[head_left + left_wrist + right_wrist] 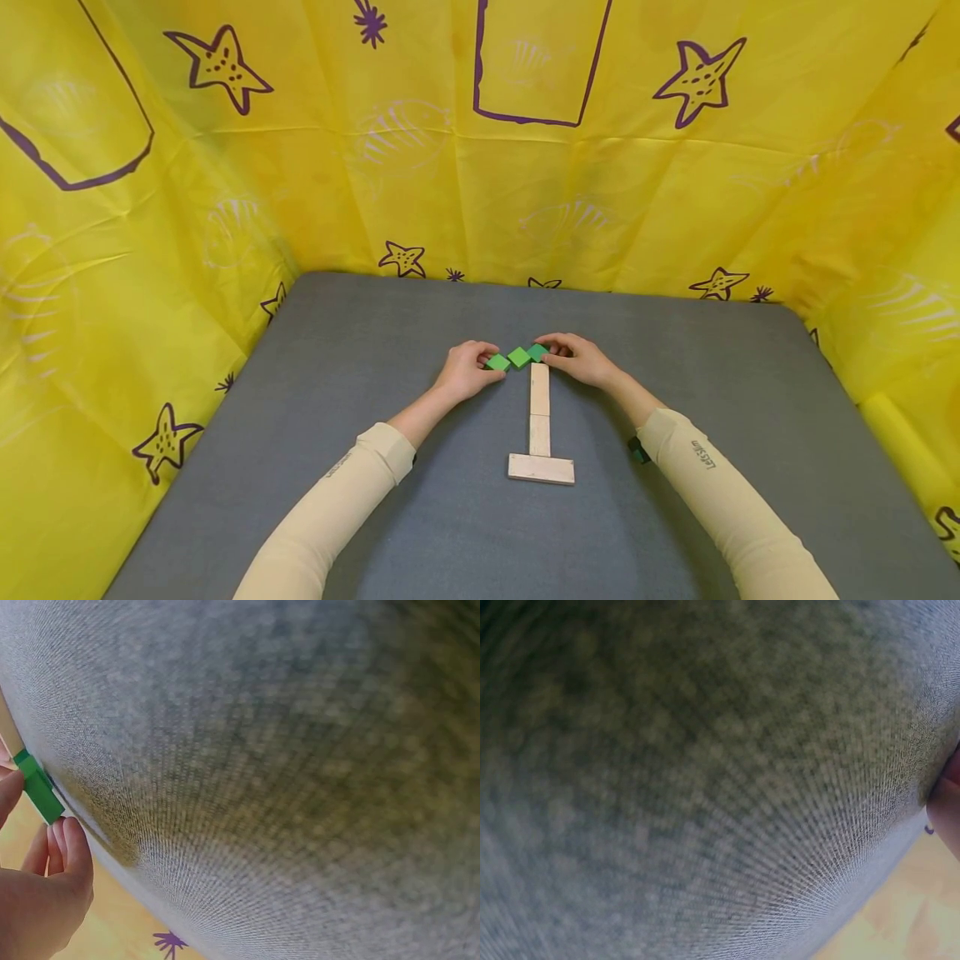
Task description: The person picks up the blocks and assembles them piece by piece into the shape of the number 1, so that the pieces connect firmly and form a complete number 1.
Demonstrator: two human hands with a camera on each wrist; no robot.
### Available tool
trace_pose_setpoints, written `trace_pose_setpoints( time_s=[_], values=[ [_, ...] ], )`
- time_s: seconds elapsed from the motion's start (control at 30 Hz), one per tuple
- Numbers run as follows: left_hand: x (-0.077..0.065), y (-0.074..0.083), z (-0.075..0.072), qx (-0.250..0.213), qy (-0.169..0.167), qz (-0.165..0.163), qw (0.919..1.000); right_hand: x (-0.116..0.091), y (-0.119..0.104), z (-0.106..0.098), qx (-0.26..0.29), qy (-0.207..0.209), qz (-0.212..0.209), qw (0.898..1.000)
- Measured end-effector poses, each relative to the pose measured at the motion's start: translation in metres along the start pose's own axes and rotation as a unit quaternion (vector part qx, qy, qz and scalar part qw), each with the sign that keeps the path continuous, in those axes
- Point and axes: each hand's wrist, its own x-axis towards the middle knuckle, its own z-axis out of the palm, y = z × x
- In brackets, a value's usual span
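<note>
In the head view, three green blocks sit in a slanting row at the far end of a line of pale wooden planks. My left hand [467, 369] pinches the leftmost light green block [497, 362] between thumb and fingers. Beside it, corner towards corner, lies a second light green block [519, 357]. At the right of the row my right hand [583, 360] has its thumb and fingers around a darker green block [536, 352], just beyond the upper plank [540, 387]. The left wrist view shows the fingertips [75, 840] against a green block [45, 796]. Only part of a finger [946, 814] appears in the right wrist view.
Below the upper plank a second plank [540, 435] continues the line, ending at a crosswise plank [541, 469]. Everything lies on a dark grey cloth-covered table [360, 350]. A yellow curtain [420, 192] with starfish drawings stands around its back and sides.
</note>
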Motion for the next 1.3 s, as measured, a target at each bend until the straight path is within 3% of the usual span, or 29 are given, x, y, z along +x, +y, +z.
trace_pose_setpoints(
  time_s=[1.3],
  values=[
    [-0.0003,0.0022,0.0053,0.01,-0.005,0.009,0.9999,0.0005,0.0012,0.0005,-0.002,-0.004,0.006,1.0]
  ],
)
